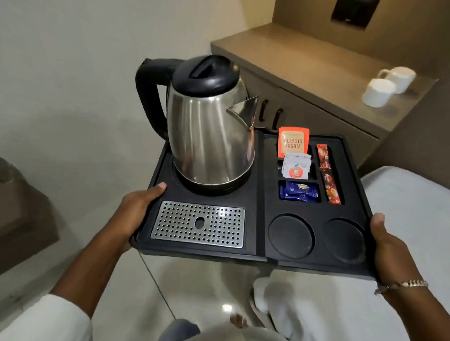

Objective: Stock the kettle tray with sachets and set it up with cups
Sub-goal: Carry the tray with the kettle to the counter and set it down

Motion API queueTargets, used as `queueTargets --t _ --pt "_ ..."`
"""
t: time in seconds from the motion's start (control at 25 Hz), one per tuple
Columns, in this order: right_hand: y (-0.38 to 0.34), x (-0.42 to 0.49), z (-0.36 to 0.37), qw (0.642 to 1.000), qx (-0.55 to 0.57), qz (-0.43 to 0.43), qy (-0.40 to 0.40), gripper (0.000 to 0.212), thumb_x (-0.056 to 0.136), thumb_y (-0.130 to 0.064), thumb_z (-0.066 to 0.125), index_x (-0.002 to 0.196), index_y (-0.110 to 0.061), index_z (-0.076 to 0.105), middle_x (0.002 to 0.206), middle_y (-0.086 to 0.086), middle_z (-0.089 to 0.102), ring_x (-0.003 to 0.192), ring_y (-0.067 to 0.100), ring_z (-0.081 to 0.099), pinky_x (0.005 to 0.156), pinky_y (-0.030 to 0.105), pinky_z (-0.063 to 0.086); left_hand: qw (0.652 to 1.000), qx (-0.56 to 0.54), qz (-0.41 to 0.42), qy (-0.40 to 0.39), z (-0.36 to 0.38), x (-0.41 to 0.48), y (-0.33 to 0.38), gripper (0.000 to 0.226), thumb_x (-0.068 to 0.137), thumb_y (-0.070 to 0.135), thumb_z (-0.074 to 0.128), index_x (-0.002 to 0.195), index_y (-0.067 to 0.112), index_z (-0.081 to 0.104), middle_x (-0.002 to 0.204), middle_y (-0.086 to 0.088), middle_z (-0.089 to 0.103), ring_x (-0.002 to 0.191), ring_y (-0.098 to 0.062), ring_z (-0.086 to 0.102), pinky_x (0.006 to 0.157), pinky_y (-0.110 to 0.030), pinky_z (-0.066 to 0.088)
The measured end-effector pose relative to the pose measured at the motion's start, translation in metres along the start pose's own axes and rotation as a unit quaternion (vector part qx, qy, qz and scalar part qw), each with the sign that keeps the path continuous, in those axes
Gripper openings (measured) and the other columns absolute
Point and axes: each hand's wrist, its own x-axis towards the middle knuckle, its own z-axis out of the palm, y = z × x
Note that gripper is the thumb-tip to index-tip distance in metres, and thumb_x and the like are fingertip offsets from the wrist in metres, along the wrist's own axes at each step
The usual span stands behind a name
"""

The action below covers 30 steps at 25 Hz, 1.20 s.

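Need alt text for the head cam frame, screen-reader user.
Both hands, left and right, carry a black tray holding a steel kettle, sachets in its compartments and two empty cup wells. Two white cups stand on a brown counter beyond.

A brown counter [311, 71] at upper right carries two white cups [386, 85], upside down and touching. A black tray [258, 197] bears a steel kettle [210, 134], sachets [299, 167] in compartments, a metal grate [199, 224]
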Motion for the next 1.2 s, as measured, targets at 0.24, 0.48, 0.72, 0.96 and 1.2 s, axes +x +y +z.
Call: queueTargets --t 0.24,0.48,0.72,0.96,1.2 --pt "-0.082 0.059 0.1 0.998 0.044 -0.034 0.026 0.063 0.081 -0.07 0.042 0.094 -0.013 0.065 0.11 0.018 0.064 0.099 0.032 0.059 0.091 0.05 0.046 0.998 -0.003 0.04 -0.038 -0.044 0.134 0.092 0.043 0.076 0.05 0.068 0.089 0.01 0.074 0.079 -0.014 0.078 0.069 -0.031 0.074 0.058 -0.03 0.055" --pt "-0.156 0.093 0.158 0.994 0.084 -0.014 0.066 0.053 0.08 -0.067 0.048 0.075 -0.017 0.065 0.1 0.017 0.067 0.091 0.033 0.062 0.092 0.052 0.047 0.994 -0.001 0.028 -0.108 -0.06 0.237 0.191 0.043 0.069 0.049 0.074 0.086 0.01 0.074 0.079 -0.016 0.078 0.065 -0.032 0.074 0.052 -0.031 0.056" --pt "-0.234 0.154 0.157 0.985 0.128 -0.024 0.115 0.059 0.069 -0.071 0.058 0.094 -0.018 0.064 0.105 0.012 0.067 0.1 0.034 0.061 0.094 0.052 0.047 0.979 -0.019 0.059 -0.194 -0.023 0.311 0.285 0.039 0.073 0.041 0.073 0.096 0.009 0.072 0.082 -0.014 0.078 0.066 -0.028 0.074 0.056 -0.033 0.058" --pt "-0.303 0.248 0.146 0.961 0.196 -0.091 0.175 0.024 0.076 -0.048 0.065 0.066 -0.026 0.07 0.06 -0.001 0.071 0.066 0.021 0.068 0.071 0.04 0.054 0.971 0.001 0.09 -0.22 0.055 0.38 0.383 0.027 0.081 0.038 0.066 0.088 0.012 0.067 0.061 -0.007 0.075 0.049 -0.022 0.071 0.039 -0.028 0.054" --pt "-0.342 0.355 0.127 0.971 0.146 -0.041 0.184 0.062 0.075 -0.07 0.052 0.093 -0.012 0.064 0.089 0.011 0.068 0.086 0.032 0.064 0.079 0.041 0.05 0.967 0.001 0.09 -0.237 0.141 0.448 0.442 0.028 0.082 0.038 0.064 0.084 0.01 0.067 0.059 -0.01 0.074 0.046 -0.024 0.069 0.037 -0.027 0.053"
